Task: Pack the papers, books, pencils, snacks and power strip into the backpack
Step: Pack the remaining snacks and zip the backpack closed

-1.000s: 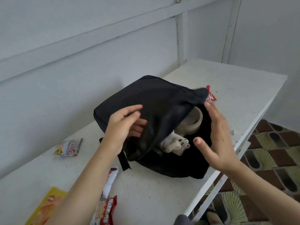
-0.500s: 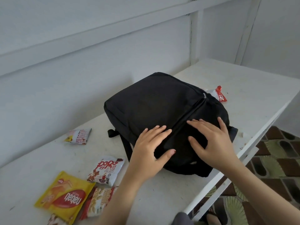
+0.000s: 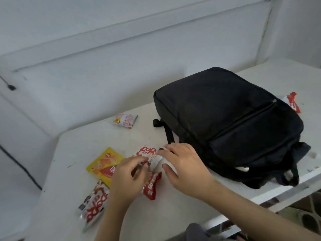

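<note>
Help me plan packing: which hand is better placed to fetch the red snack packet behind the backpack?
Right, likely: the right hand is nearer the backpack and the red packet beyond it than the left hand.

Left hand (image 3: 127,178), right hand (image 3: 184,164) bare; grey garment (image 3: 197,231) below.

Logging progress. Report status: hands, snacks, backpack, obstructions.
Left hand pinches white-and-red snack packet, right hand touches it. Backpack flat alongside, flap down. Yellow packet, red packet loose by the hands; nothing blocking backpack.
</note>
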### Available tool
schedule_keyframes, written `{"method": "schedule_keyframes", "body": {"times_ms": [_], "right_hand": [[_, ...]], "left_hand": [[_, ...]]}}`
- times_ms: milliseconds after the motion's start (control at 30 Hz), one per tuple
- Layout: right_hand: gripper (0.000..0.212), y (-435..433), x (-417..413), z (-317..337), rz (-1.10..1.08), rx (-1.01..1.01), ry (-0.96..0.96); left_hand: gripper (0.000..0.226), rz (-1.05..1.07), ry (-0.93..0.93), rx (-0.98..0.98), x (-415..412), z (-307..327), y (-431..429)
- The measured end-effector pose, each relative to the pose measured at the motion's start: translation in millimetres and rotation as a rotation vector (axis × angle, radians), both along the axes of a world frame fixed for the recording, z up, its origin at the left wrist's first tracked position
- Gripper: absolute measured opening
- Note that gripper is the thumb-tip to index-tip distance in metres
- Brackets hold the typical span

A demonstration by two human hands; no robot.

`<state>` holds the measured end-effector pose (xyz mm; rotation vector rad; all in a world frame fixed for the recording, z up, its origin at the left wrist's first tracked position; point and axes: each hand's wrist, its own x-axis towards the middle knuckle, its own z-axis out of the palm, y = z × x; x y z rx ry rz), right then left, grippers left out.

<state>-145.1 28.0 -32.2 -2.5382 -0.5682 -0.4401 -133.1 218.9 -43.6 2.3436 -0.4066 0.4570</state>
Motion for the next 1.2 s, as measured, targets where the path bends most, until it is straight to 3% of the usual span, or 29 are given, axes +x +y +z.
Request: {"method": "schedule_keyframes", "body": {"times_ms": [133,233,333,467,600,733,933,1200], "right_hand": [[0.041,26,19,-8,0.074,-0.067,0.159],[0.046,38,32,-12,0.046,-0.116,0.319],[0.048,45,43,-10,-0.014,-0.113,0.332],[0.034,45,47,-1,-0.032,-0.086,0.278],[0.019,36,43,15,-0.010,0.113,0.218],[0.011,18,34,39,0.007,0.237,0.026],[0.016,-47,28,72,-0.220,0.344,-0.161],[0.016,-147,28,71,-0.514,0.434,-0.178]], "left_hand": [[0.029,-0.052,0.070,-0.069,-27,-10,18],[0.066,0.008,0.197,0.029,-45,-14,20],[0.071,0.063,0.161,0.142,-52,-20,18],[0.050,0.053,0.079,0.168,-47,-24,23],[0.046,0.032,0.050,0.182,-41,-22,28],[0.043,0.053,-0.014,0.095,-26,-10,22],[0.048,-0.007,-0.060,-0.105,22,40,-23],[0.044,-0.065,-0.092,-0.021,106,89,-129]]}}
